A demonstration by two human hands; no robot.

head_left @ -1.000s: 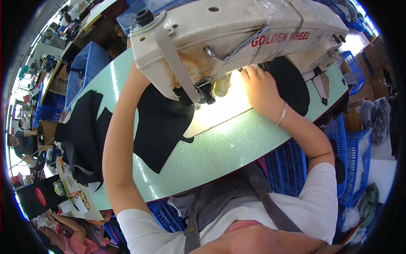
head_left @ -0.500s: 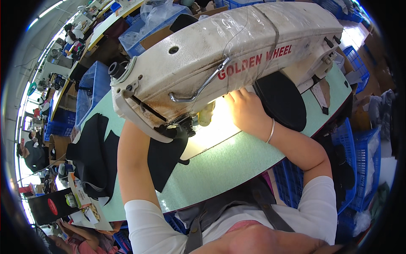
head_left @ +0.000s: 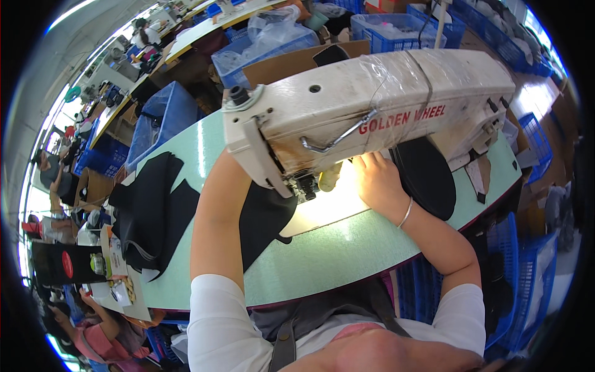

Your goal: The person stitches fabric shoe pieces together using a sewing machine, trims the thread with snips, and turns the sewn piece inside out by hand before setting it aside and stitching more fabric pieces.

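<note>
A white sewing machine (head_left: 347, 105) spans the pale green table (head_left: 334, 257). My left forearm (head_left: 220, 217) goes behind the machine's head, which hides my left hand and whatever it may hold. Right of the needle area, my right hand (head_left: 379, 186) lies on the brightly lit bed, palm down and fingers stretched away from me. The machine arm and glare partly cover its fingertips, and no held thing shows there. A black fabric piece (head_left: 266, 214) lies beside my left forearm, partly under the machine's head. Close to my right hand is a black rounded piece (head_left: 426, 180).
Several dark fabric pieces (head_left: 145, 217) are stacked on the table's left. Beyond the table stand a blue lined bin (head_left: 155, 124) and a blue crate (head_left: 266, 53). More blue crates (head_left: 527, 285) are at the right. At lower left, another person (head_left: 102, 332) sits nearby.
My view has shifted, so the machine appears lower and farther right. My right hand stays beside the needle area, and my left hand remains hidden behind the machine's head.
</note>
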